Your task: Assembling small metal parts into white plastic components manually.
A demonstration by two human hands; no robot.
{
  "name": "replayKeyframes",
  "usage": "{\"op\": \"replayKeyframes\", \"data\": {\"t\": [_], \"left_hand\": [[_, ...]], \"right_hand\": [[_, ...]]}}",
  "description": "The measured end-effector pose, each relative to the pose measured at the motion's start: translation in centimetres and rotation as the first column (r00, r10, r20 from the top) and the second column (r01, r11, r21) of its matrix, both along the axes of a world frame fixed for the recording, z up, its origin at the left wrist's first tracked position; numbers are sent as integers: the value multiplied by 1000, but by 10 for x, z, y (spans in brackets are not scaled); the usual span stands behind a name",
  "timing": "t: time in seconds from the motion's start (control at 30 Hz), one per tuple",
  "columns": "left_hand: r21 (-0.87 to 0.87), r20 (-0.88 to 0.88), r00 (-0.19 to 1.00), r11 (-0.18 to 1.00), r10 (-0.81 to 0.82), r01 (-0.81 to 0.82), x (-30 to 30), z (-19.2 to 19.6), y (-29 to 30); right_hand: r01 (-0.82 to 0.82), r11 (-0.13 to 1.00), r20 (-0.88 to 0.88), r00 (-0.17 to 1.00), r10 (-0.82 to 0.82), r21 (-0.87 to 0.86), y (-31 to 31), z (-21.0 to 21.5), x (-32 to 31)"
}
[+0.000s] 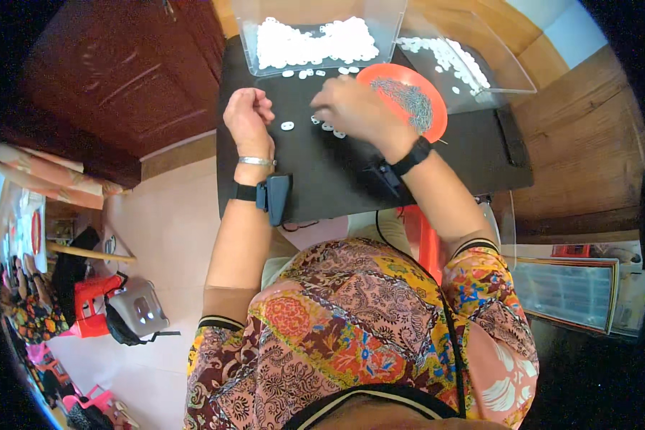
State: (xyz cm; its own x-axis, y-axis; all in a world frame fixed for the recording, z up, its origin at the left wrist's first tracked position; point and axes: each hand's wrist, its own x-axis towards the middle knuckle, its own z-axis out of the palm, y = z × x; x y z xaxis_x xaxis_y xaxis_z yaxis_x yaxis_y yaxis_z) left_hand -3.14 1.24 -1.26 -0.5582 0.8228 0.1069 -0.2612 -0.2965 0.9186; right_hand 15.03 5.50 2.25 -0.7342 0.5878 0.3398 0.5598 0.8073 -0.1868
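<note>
My left hand (248, 113) is above the left part of a black table, its fingers curled inward. Whatever lies inside those fingers, if anything, is hidden. Just right of it on the table is a white oval plastic piece (287, 126) with two holes. Blurred by motion, my right hand (347, 106) hovers over more of these small white pieces (327, 127), beside an orange plate (439, 118). Many thin grey metal screws or nails (410, 100) fill the plate; their exact kind is too small to tell. The right fingertips are smeared.
At the table's back stands a clear plastic bin (247, 43) heaped with white pieces (315, 43). More white pieces (465, 64) lie behind the plate, near a transparent panel (508, 75). The black tabletop (322, 179) ends before my body. A red stool (428, 240) is below.
</note>
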Motion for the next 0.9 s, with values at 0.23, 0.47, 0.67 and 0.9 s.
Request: {"op": "replayKeyframes", "data": {"t": [0.23,0.47,0.67,0.9], "left_hand": [[6,44,999,1000,-28,27,6,5,-1],[-37,-14,997,996,-82,81,2,2,0],[-27,-59,995,997,-76,75,4,1,-1],[-79,-61,990,990,-124,119,5,-2,1]], "right_hand": [[3,999,116,993,-8,39,6,-22,-17],[43,999,98,994,-40,-25,7,-20,-18],[44,998,174,983,-53,52,3,-21,-13],[65,992,170,982,-82,107,0,-20,-21]]}}
